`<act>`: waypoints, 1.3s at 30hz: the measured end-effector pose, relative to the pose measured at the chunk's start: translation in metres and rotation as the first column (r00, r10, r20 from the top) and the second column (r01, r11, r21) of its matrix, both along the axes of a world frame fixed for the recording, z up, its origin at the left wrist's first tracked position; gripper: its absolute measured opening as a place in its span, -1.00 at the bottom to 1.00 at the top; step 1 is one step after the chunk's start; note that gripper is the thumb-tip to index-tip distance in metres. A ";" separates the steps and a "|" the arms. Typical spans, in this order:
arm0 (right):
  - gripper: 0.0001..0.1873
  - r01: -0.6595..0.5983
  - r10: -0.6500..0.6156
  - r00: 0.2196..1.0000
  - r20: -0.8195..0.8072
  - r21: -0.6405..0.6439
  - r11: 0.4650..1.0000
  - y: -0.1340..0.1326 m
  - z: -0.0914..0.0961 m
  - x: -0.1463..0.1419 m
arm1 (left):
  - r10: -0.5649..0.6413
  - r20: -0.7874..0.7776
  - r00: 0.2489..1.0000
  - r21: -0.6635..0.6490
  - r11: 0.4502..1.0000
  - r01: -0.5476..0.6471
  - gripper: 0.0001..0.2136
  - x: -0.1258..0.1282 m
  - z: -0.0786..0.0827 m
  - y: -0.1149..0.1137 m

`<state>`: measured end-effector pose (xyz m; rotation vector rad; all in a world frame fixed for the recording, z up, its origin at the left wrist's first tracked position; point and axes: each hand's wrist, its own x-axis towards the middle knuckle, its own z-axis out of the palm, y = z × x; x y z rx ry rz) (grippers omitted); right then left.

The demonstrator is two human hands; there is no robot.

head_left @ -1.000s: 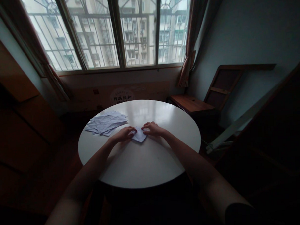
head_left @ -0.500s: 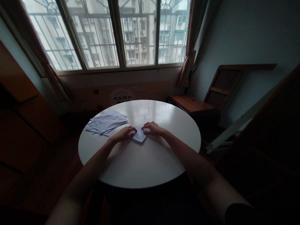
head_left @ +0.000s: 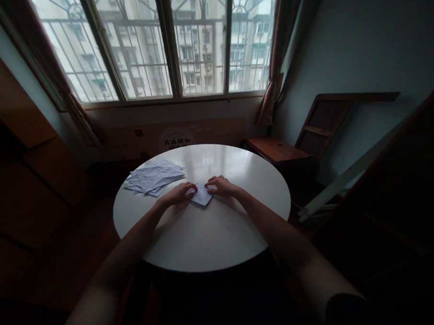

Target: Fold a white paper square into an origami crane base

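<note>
A small piece of folded white paper (head_left: 202, 196) lies on the round white table (head_left: 206, 244), one corner pointing toward me. My left hand (head_left: 180, 193) grips its left side, thumb and fingers closed on the edge. On the opposite side my right hand (head_left: 221, 186) pinches the paper's right edge in the same way. The fingertips cover both side corners of the paper. Left of my left hand, a loose pile of creased paper sheets (head_left: 155, 177) rests near the table's far left edge.
Beyond the table, a long printed cardboard box (head_left: 208, 131) stands under the barred window (head_left: 197, 48). To the right are a low wooden seat (head_left: 277, 149) and a leaning wooden frame (head_left: 323, 124). A wooden cabinet (head_left: 20, 94) stands at the left.
</note>
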<state>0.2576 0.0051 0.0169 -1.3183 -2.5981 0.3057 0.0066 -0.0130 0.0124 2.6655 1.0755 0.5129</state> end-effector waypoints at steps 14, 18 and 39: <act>-0.59 0.007 -0.007 1.000 -0.004 -0.005 1.000 -0.003 0.003 -0.001 | -0.013 0.011 1.000 0.002 1.000 0.013 -0.76 -0.002 -0.004 0.003; -0.60 0.004 -0.004 1.000 -0.014 0.001 1.000 0.001 -0.002 0.000 | -0.016 0.011 1.000 -0.016 1.000 0.017 -0.74 0.000 -0.001 0.001; -0.58 -0.001 0.001 1.000 -0.009 -0.001 1.000 0.000 0.000 0.000 | -0.017 -0.003 1.000 0.014 1.000 0.017 -0.74 -0.002 -0.007 0.006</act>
